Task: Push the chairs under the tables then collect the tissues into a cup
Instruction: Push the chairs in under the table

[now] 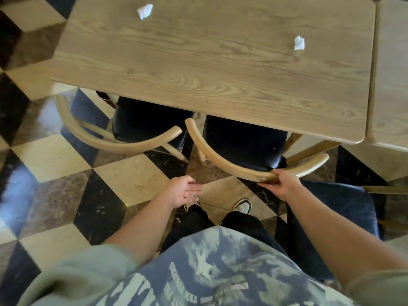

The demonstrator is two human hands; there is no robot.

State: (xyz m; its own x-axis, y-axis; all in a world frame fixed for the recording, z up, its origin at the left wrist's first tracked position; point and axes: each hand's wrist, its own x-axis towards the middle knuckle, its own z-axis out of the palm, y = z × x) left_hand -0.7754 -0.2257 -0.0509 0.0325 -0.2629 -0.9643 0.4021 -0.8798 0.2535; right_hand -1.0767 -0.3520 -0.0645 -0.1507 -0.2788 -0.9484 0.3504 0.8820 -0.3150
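— Chairs?
— Both sit part-way under the surface [220, 69]: left chair [123, 140], right chair [242, 160].
— Grips?
— Right hand [281, 186] clasps the right chair's back rail; left hand [184, 192] hangs wide, holding nothing.
— Tissues?
— Far tissue [145, 11] and right tissue [299, 43] lie on top, well apart.

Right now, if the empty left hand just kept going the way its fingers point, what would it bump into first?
Probably the curved backrest of the right chair, which the right hand grips. The left hand points rightward toward it, though depth is unclear and it might pass underneath.
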